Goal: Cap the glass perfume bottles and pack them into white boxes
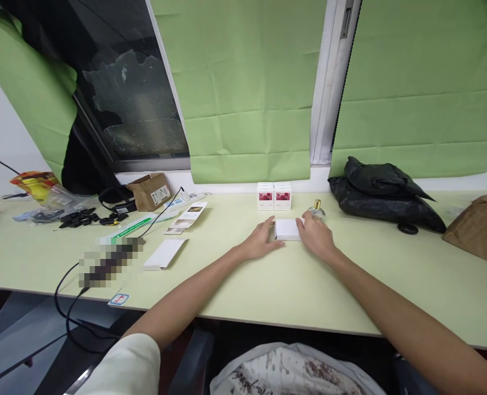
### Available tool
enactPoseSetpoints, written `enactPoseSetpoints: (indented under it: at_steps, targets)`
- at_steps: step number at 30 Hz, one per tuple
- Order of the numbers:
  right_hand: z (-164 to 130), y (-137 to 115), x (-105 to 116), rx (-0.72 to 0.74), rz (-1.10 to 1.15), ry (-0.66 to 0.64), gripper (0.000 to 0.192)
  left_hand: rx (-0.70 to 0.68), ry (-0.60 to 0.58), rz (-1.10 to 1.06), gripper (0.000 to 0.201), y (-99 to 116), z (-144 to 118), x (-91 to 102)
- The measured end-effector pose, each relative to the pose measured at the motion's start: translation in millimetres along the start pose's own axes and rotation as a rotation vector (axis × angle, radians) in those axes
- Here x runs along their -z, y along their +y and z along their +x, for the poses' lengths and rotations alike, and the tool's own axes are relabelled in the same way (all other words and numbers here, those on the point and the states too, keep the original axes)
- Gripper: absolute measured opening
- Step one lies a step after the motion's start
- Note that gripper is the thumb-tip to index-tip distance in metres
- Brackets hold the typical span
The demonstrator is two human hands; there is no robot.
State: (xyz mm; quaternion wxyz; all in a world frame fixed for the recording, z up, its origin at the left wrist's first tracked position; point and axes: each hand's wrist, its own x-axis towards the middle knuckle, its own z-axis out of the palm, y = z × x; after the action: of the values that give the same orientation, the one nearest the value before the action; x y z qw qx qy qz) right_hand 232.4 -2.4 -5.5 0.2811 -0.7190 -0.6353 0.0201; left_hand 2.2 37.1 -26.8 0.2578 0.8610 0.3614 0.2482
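A small white box (287, 230) lies flat on the pale yellow-green table (243, 291) in front of me. My left hand (263, 240) spans its left end, with the thumb along the near edge and the fingers at the far side. My right hand (316, 235) grips the right end, its fingers bent over the top. Just behind my right hand stands a clear glass bottle with a gold cap (318, 204), partly covered by the fingers. Farther back, white boxes with pink-red pictures (274, 196) stand side by side against the wall.
To the left lie a white folded carton (166, 254), a printed card piece (186, 218), an open brown box (149, 192), black small parts (78, 217) and a cable (57, 293). A black plastic bag (383, 197) and a brown package (480, 227) sit at the right.
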Motion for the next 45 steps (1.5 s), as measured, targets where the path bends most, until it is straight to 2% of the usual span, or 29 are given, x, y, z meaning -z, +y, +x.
enactPoseSetpoints:
  at_steps: [4,7,10,12,14,16,19,21,24,28,32,35,38,42,45]
  targets:
    - [1,-2,-4,0.05,0.202,0.118,0.039,-0.009,0.072,-0.041,0.108,-3,2,2.5]
    - [6,-1,-8,0.046,0.477,0.168,0.041,-0.101,0.16,0.003,0.105,2,-1,8.6]
    - [13,3,-13,-0.015,0.74,0.121,0.046,-0.248,0.179,0.116,0.078,10,-7,17.5]
    - [15,6,-14,-0.036,0.809,0.054,0.047,-0.308,0.164,0.203,0.061,14,-13,21.4]
    - [15,10,-14,0.054,0.751,0.02,0.045,-0.339,0.146,0.288,0.053,17,-18,22.1]
    - [13,13,-14,0.259,0.597,-0.018,0.042,-0.376,0.127,0.354,0.046,19,-22,20.4]
    - [10,16,-17,0.501,0.419,-0.165,0.052,-0.447,0.101,0.399,0.03,22,-23,17.7]
    - [10,17,-22,0.535,0.375,-0.224,0.057,-0.469,0.092,0.399,0.024,23,-21,17.7]
    - [11,18,-27,0.548,0.314,-0.224,0.059,-0.447,0.097,0.357,0.024,22,-18,20.9]
    - [15,16,-27,0.537,0.284,-0.237,0.062,-0.38,0.125,0.255,0.032,21,-18,30.3]
    - [23,16,-33,0.369,0.435,-0.237,0.055,-0.296,0.166,0.119,0.039,26,-20,44.6]
    - [28,21,-38,0.24,0.578,-0.244,0.055,-0.152,0.14,-0.116,0.045,29,-19,58.3]
    - [29,25,-39,0.206,0.605,-0.221,0.06,-0.037,0.132,-0.386,0.049,24,-16,72.8]
    - [25,24,-37,0.211,0.543,-0.193,0.058,0.093,0.255,-0.724,0.05,7,-11,85.4]
    - [21,22,-34,0.227,0.395,-0.162,0.064,0.176,0.38,-0.973,0.052,-3,-8,84.8]
